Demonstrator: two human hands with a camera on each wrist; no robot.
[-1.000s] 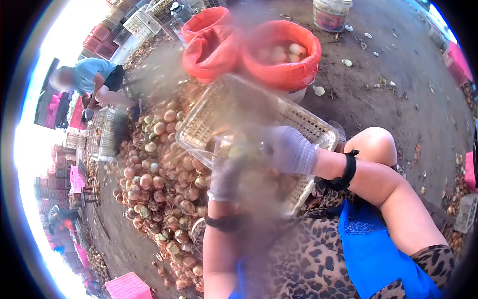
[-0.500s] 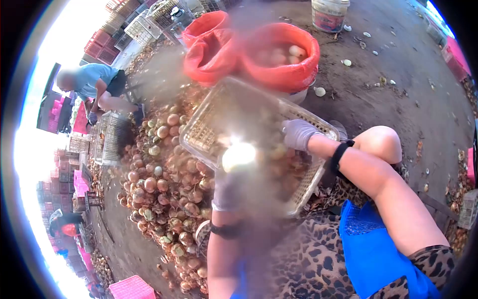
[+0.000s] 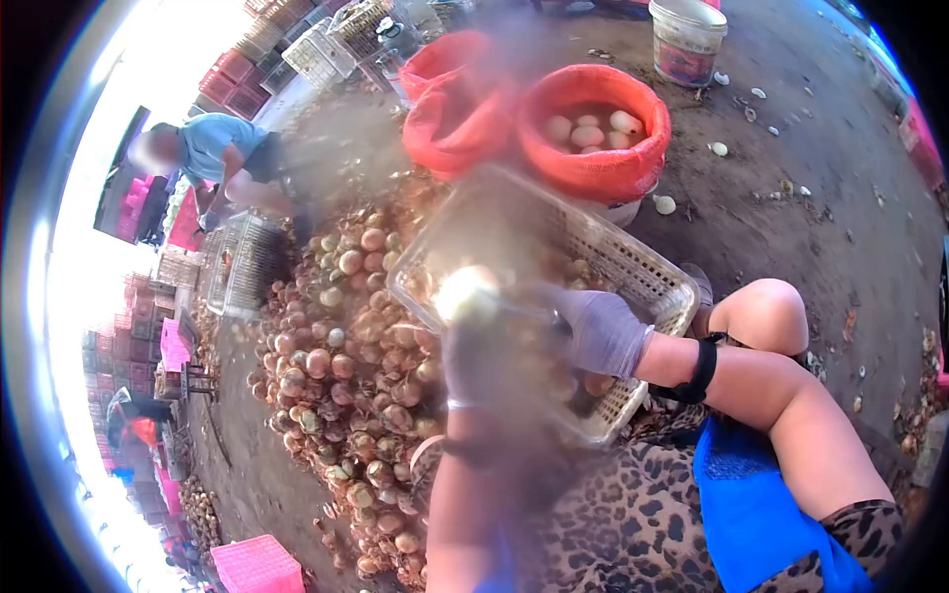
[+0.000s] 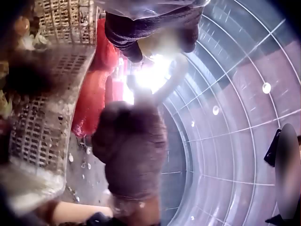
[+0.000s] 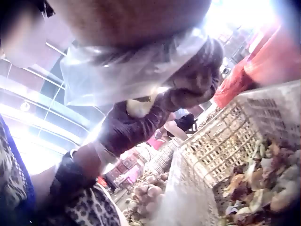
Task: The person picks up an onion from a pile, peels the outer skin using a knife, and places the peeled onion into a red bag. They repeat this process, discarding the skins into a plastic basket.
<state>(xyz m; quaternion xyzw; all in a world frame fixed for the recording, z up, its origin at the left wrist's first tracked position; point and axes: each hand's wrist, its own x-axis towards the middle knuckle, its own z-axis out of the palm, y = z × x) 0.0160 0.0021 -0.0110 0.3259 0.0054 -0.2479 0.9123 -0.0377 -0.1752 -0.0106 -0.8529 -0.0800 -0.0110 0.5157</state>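
My gloved left hand (image 3: 473,361) is over the near left part of a plastic crate and holds a pale onion (image 5: 139,107). Strong glare hides much of the onion in the head view. Close by on the right is my gloved right hand (image 3: 605,331), its fingers curled. From that fist a narrow pale curved thing (image 4: 175,80) sticks up in the left wrist view; glare washes it out and I cannot tell what it is. Below both hands, the crate (image 3: 633,259) contains onion skins and scraps (image 5: 256,186).
A heap of brown-skinned onions (image 3: 361,395) lies left of the crate. Beyond it stand a red-lined bucket (image 3: 647,163) with peeled onions, another red bag (image 3: 440,148) and a white bucket (image 3: 689,40). Another person (image 3: 222,158) bends over a crate at far left.
My right hand went out over the crate's right part half a second ago and is now back beside the left. The left hand keeps its hold; the view has shifted slightly.
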